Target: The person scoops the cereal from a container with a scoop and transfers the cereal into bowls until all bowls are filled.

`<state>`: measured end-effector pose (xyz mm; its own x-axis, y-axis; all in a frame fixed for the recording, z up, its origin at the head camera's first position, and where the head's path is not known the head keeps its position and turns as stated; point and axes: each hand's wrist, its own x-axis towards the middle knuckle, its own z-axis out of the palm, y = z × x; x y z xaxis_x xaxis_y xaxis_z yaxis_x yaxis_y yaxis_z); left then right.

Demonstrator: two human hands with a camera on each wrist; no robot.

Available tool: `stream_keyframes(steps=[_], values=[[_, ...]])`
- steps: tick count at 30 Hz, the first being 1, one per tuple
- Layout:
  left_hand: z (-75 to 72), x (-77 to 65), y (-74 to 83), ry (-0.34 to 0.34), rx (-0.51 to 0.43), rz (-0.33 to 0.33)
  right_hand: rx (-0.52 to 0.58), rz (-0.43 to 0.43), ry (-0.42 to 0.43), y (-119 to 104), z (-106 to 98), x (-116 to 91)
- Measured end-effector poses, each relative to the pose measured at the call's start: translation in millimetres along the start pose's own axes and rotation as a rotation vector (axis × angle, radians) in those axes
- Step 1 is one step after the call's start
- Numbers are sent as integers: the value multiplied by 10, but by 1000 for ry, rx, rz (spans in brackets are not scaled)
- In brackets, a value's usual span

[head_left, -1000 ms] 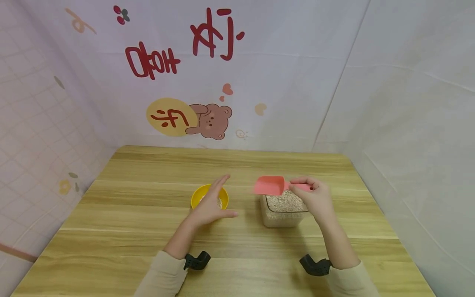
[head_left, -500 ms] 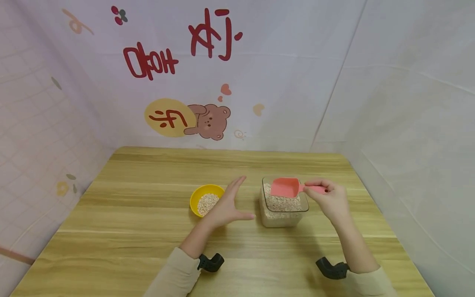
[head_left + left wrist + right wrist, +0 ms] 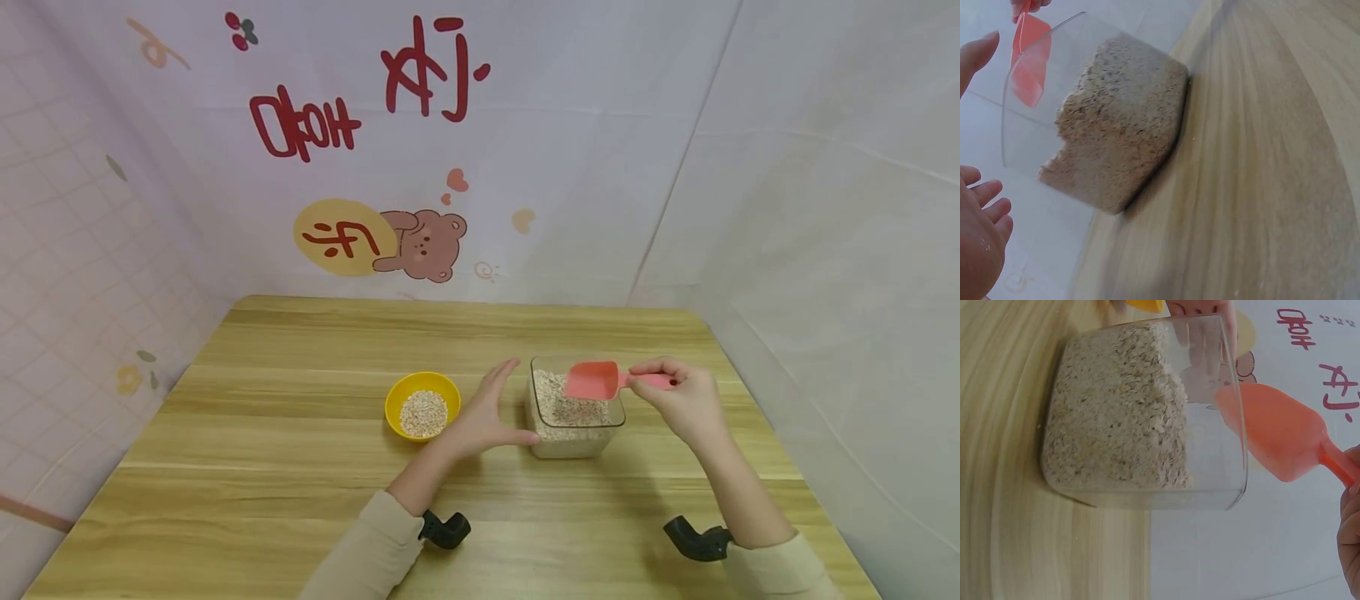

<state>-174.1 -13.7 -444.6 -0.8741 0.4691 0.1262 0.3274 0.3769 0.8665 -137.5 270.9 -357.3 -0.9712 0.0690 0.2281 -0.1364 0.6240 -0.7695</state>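
Note:
My right hand (image 3: 686,404) pinches the handle of a pink scoop (image 3: 594,381), whose blade hangs over the mouth of a clear square container (image 3: 567,446). In the right wrist view the scoop's tip (image 3: 1232,403) dips just inside the rim, above the oats (image 3: 1116,412). My left hand (image 3: 480,421) is spread at the container's left side, thumb right at its front left corner, holding nothing. In the left wrist view its fingers (image 3: 1000,209) are apart from the clear wall. Left of that hand stands a yellow bowl (image 3: 397,421) with oats (image 3: 424,413) in it.
The wooden table (image 3: 300,467) carries the bowl and the container. A white printed cloth (image 3: 570,150) hangs behind and along both sides. A black wrist mount (image 3: 446,531) sits on the left forearm, another black mount (image 3: 697,542) on the right.
My left hand has moved right, from over the bowl to beside the container. The right hand has drawn the scoop rightward, from past the container's left edge to over its mouth.

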Motion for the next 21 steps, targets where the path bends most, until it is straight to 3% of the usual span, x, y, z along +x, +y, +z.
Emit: stream_keyframes(steps=[15,21], values=[[139,162,14,-29,-38,-13,-93,-48,-41,-51,-121,57],[170,199,1,-32,-48,-22,-196,-140,-49,-97,-167,114]])
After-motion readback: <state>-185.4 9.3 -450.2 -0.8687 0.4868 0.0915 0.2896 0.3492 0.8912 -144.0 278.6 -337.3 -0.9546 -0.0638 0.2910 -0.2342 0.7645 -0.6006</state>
